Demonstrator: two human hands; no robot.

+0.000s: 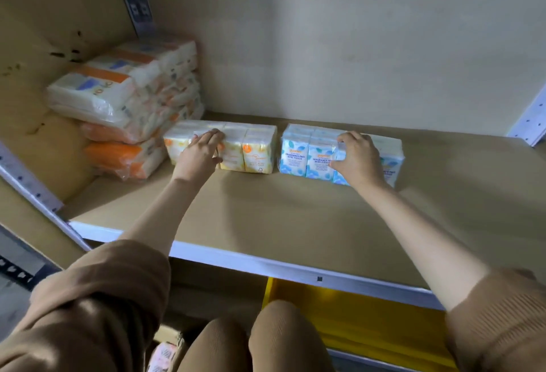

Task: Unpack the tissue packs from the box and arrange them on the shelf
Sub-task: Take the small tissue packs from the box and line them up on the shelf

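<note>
The shelf (266,218) is a wide tan board with a white front edge. At its back left corner sits a stack of large orange-and-white tissue packs (133,106). Just right of that stack, toward the back, stands a yellow tissue pack (254,150), and beside it, a small gap apart, a blue tissue pack (307,153). The left hand (201,153) lies over the top front of the yellow one, fingers curled on it. The right hand (357,159) clasps the blue one from the front, fingers over its top edge.
</note>
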